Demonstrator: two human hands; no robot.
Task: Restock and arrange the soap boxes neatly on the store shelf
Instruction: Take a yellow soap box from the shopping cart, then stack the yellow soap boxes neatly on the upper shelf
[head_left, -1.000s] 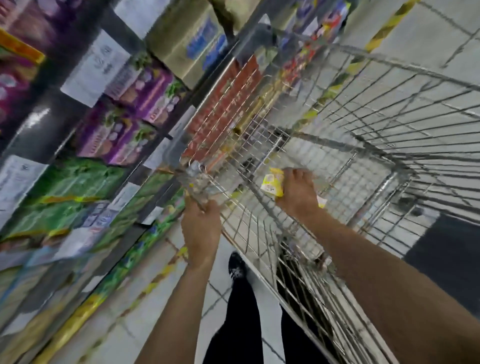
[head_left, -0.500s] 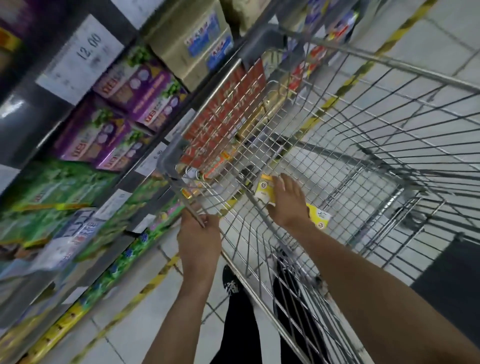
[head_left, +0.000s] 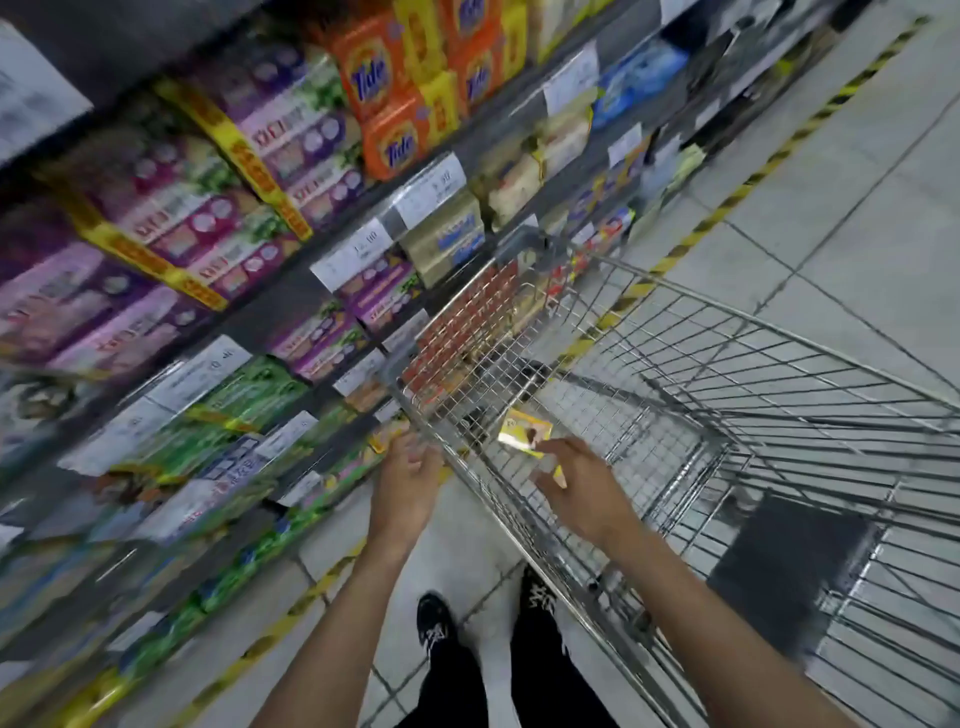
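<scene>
A wire shopping cart (head_left: 753, 415) stands beside the store shelf (head_left: 291, 306). My left hand (head_left: 408, 486) grips the cart's near rim at its left corner. My right hand (head_left: 582, 483) reaches inside the cart and holds a small yellow soap box (head_left: 524, 432) by its near end, lifted above the cart floor. Purple and pink soap boxes (head_left: 171, 218) and green ones (head_left: 234, 410) fill the shelf rows to the left. Orange Tide boxes (head_left: 384, 104) stand on an upper shelf.
Red packs (head_left: 467, 322) lean against the cart's far wall. A dark flat panel (head_left: 789, 561) lies on the cart's right side. Yellow-black floor tape (head_left: 727, 202) runs along the aisle. My dark shoes (head_left: 436, 629) stand on grey floor tiles below the cart.
The view has tilted up, showing more of the shelf. My right hand has raised the yellow soap box off the cart floor and drawn back toward me. The left hand stays on the rim.
</scene>
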